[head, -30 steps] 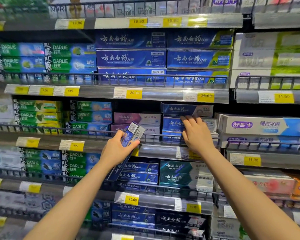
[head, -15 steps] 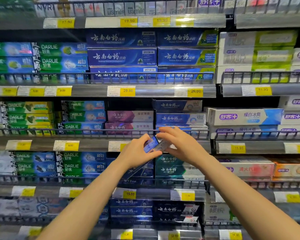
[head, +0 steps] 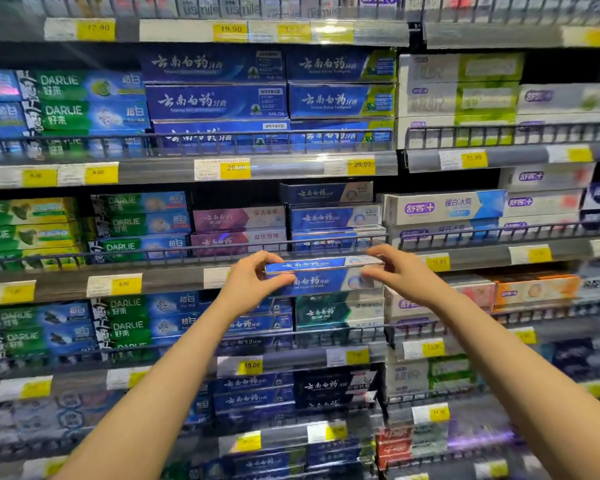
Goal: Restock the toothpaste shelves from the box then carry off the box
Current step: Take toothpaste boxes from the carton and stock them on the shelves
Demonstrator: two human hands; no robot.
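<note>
A blue toothpaste carton (head: 323, 277) with white Chinese lettering is held level in front of the middle shelf's wire rail (head: 326, 241). My left hand (head: 253, 280) pinches its left end between thumb and fingers. My right hand (head: 400, 271) pinches its right end. Just above and behind it stands a stack of matching blue cartons (head: 333, 218) on the middle shelf. The supply box is out of view.
Shelves run wall to wall with wire rails and yellow price tags (head: 235, 168). Green Darlie cartons (head: 139, 223) fill the left, purple cartons (head: 238, 220) sit beside the blue stack, and white cartons (head: 444, 206) fill the right. A dark gap (head: 236, 195) shows above the purple cartons.
The carton has turned from end-on to level and facing me. My right hand left the shelf stack and took the carton's right end; my left hand slid to its left end.
</note>
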